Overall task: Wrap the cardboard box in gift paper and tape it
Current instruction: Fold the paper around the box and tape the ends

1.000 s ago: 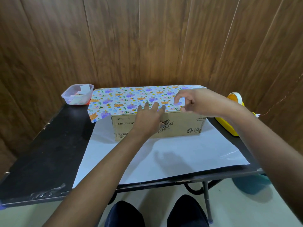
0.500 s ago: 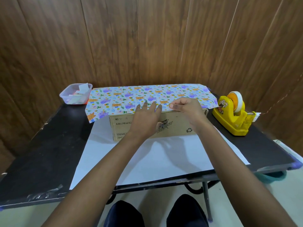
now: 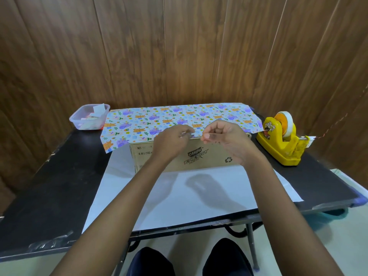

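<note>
Left hand (image 3: 171, 143), right hand (image 3: 225, 140) pinch tape (image 3: 192, 135) above gift paper (image 3: 169, 118) on cardboard box (image 3: 215, 158).

Near side: the white spread of gift paper (image 3: 179, 196) is lying flat before the cardboard box (image 3: 209, 158), leaving us open room.
Left: bare bench (image 3: 49, 186) is running open; a plastic tub (image 3: 89, 117) is sitting at the far corner.
Right: the tape dispenser (image 3: 282, 144) is standing near the box end, narrowing that gap.
Behind: the wooden wall (image 3: 179, 46) is closing us off.
Above box: our left hand (image 3: 171, 144) and right hand (image 3: 225, 140) are crowding the front edge, fingers (image 3: 206, 137) pinching a tape strip (image 3: 188, 134) between them.
</note>
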